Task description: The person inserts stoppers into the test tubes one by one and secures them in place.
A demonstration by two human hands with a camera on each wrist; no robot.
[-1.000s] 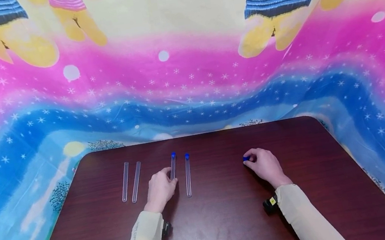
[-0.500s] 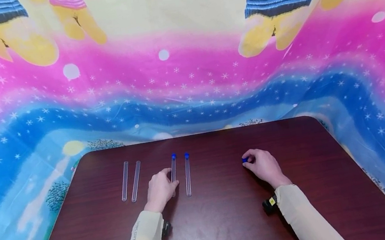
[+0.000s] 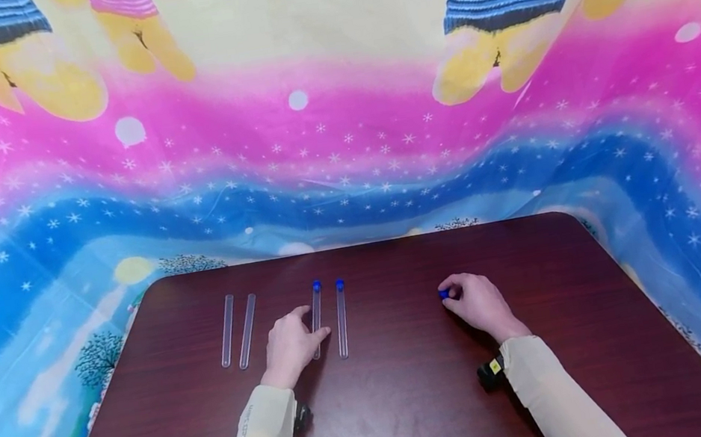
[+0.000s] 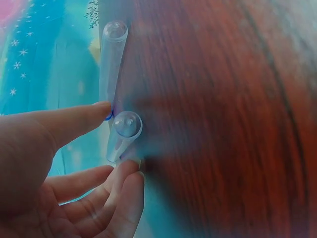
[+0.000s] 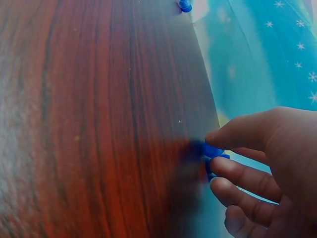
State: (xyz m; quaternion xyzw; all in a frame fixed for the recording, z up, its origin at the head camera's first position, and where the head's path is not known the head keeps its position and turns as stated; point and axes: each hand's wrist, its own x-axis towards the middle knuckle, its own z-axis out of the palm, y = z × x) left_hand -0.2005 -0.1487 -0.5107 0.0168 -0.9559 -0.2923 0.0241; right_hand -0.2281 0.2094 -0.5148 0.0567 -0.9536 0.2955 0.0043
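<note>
In the head view, my left hand [image 3: 291, 347] hovers around a clear test tube [image 3: 317, 318] with a blue cap [image 3: 316, 285], lying on the table. Its thumb and fingers stand apart, with the tube's rounded end [image 4: 128, 124] between them in the left wrist view. Just to the right lies a second capped test tube [image 3: 342, 325]. Over at the right, my right hand [image 3: 480, 305] pinches a blue stopper [image 5: 213, 149] between thumb and index finger, low at the tabletop. More blue shows behind those fingers, partly hidden.
Two uncapped test tubes, one outer [image 3: 227, 331] and one inner [image 3: 248, 332], lie left of my left hand. They rest on a dark brown wooden table [image 3: 392, 408] with rounded far corners. A patterned cloth [image 3: 343, 167] hangs behind its far edge.
The capped tube at my left hand has settled on the table, and the thumb has drawn off it. My right hand has shifted slightly left and nearer with the blue stopper.
</note>
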